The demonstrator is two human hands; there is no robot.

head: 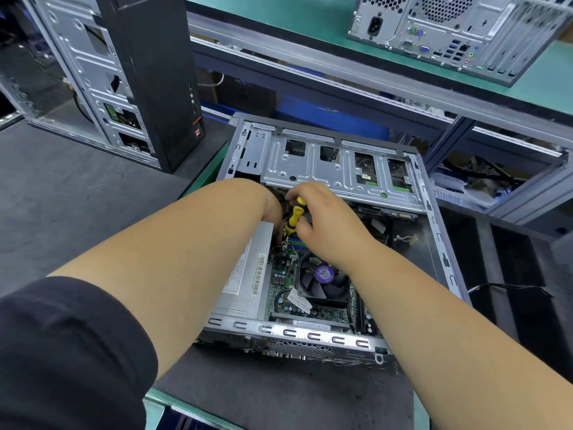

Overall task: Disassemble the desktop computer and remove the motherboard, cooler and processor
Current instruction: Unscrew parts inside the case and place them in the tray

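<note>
Yellow-black ribbed screwdriver (294, 216) gripped in right hand (325, 221), left hand (273, 209) reaching into steel case (341, 172) — fingers hidden.

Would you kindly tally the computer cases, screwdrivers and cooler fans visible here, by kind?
Computer cases: 3 – open case, upright tower, case on shelf
Screwdrivers: 1 – yellow-and-black screwdriver, held by the right hand
Cooler fans: 1 – cooler fan
Total: 5

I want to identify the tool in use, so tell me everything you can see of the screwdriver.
The screwdriver has a yellow handle with black grip bands, plastic by its look. It is tilted, its top leaning up and right, inside the open computer case, above the motherboard. The right hand grips its handle; the left hand is close beside it. Its shaft and tip are hidden.
</note>
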